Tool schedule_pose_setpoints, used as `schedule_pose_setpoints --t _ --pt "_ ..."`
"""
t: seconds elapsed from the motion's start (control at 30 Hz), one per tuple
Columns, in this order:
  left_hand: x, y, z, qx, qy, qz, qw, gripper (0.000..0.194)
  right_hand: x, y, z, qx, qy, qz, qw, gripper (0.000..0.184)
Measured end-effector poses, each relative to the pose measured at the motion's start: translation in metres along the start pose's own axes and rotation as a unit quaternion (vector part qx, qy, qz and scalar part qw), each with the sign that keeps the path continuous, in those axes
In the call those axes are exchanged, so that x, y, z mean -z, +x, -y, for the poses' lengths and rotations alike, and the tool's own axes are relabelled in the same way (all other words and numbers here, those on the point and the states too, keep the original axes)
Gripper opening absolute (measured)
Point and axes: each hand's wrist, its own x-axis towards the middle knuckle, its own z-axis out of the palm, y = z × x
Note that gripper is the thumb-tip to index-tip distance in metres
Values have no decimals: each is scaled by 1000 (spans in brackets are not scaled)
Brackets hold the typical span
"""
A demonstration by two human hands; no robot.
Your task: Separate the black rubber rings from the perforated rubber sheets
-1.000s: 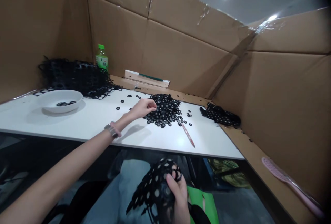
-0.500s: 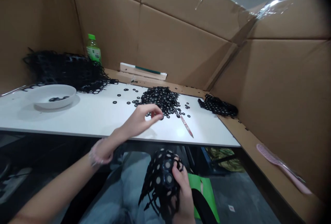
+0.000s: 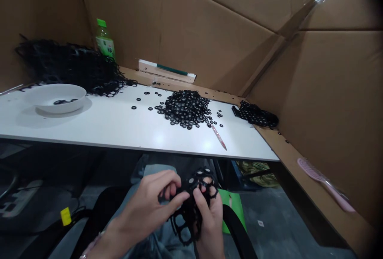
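Note:
Below the table edge, over my lap, both hands meet on a black perforated rubber sheet (image 3: 191, 207). My left hand (image 3: 149, 207) pinches its top edge with thumb and fingers closed. My right hand (image 3: 209, 211) grips the sheet from the right, fingers curled round it. Up on the white table (image 3: 104, 125) lies a heap of small black rings (image 3: 185, 107), with a few loose rings scattered to its left and right.
A white bowl (image 3: 55, 97) with a few rings sits at the table's left, a pile of black mesh scrap (image 3: 68, 65) and a green-capped bottle (image 3: 104, 41) behind it. A pink-handled tool (image 3: 219, 137), another black sheet (image 3: 255, 115), a pink comb (image 3: 324, 183). Cardboard walls surround.
My left hand left the ring heap on the table and came down to my lap, where it now pinches the black sheet beside my right hand. The view tilted down.

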Motion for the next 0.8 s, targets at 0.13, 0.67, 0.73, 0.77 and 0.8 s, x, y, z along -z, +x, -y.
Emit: schedule_pose_setpoints --t 0.13,0.67,0.73,0.77,0.8 --pt "3 -3 2 -6 -13 17 1000 15 -5 -7 -1 -27 56 1 998 37" --pt "-5 -17 6 -143 50 -78 985 20 -2 -6 -11 -7 19 6 1000 47" --pt "-4 -18 8 -173 61 -59 981 22 1 0 -9 -36 8 8 999 44" --pt "-3 -18 8 -174 58 -43 982 20 2 3 -8 -41 -10 4 999 42" --pt "-1 -17 9 -163 48 -25 985 18 5 6 -7 -37 -33 2 999 40"
